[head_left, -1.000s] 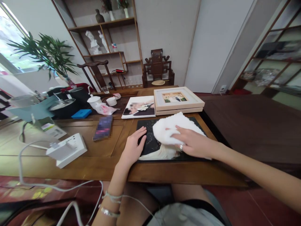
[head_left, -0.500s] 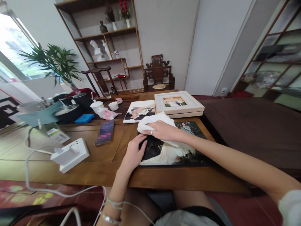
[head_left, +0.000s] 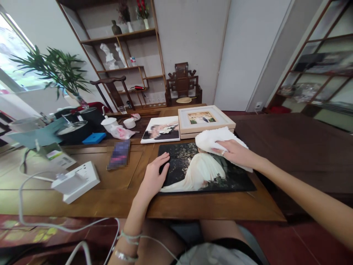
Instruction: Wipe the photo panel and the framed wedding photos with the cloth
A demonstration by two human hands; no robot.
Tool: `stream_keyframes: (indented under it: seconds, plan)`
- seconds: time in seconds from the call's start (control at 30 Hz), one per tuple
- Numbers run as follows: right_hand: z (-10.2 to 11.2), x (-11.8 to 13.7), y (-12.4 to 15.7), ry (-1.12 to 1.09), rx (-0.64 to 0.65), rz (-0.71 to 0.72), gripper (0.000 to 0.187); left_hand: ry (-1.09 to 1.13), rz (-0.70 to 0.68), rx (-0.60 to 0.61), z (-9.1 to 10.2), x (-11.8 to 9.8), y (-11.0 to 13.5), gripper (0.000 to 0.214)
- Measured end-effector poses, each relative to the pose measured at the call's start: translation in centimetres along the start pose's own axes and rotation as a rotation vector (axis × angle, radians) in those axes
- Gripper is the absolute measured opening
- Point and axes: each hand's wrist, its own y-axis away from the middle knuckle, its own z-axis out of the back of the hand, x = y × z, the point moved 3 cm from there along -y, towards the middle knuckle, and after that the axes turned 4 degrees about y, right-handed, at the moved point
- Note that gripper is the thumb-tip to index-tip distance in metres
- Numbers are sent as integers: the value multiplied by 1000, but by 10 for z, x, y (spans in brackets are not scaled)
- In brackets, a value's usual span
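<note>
A dark photo panel [head_left: 179,173] showing a long white dress lies flat on the wooden table near its front edge. My right hand [head_left: 237,152] presses a white cloth [head_left: 211,139] against the panel's upper right part, fingers closed on the fabric. The cloth hides that part of the picture and reaches the framed photos behind. My left hand [head_left: 156,173] rests on the panel's left edge, its fingers stretched out and holding nothing.
Behind the panel are a white-edged photo print [head_left: 161,129] and stacked cream picture frames [head_left: 206,119]. To the left lie a phone-like dark item [head_left: 119,154], a white power strip [head_left: 81,182] with cables, a blue box [head_left: 94,138] and a white teapot [head_left: 109,123].
My right hand has slid the white cloth from the panel's upper left to its upper right, uncovering the left and middle of the picture. My left hand stays at the left edge.
</note>
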Motion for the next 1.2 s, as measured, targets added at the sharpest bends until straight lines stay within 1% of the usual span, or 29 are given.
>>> stream_keyframes:
  seconds: [0.1,0.17,0.3,0.43,0.77,1.07,1.13,1.2]
  plan:
    - [-11,3,5,55,-38,15,31,-7,-6,-3,0,0,0,31]
    - [-14,7,9,74,-52,48,32,-8,-9,-2,0,1,0,31]
    - [-12,18,17,92,-60,122,30,-7,-11,1,0,2,0,31]
    - [-9,26,21,129,-96,198,30,-6,-8,7,0,2,-1,32]
    - [-11,27,20,147,-130,260,27,-1,8,15,0,1,-2,32]
    - [-12,24,20,115,-91,232,29,-4,-4,11,0,1,-1,31]
    - [-12,27,23,102,-85,227,31,-9,-11,9,0,1,-2,30]
    - [-12,38,31,95,-69,240,30,-16,-14,9,0,1,-2,30]
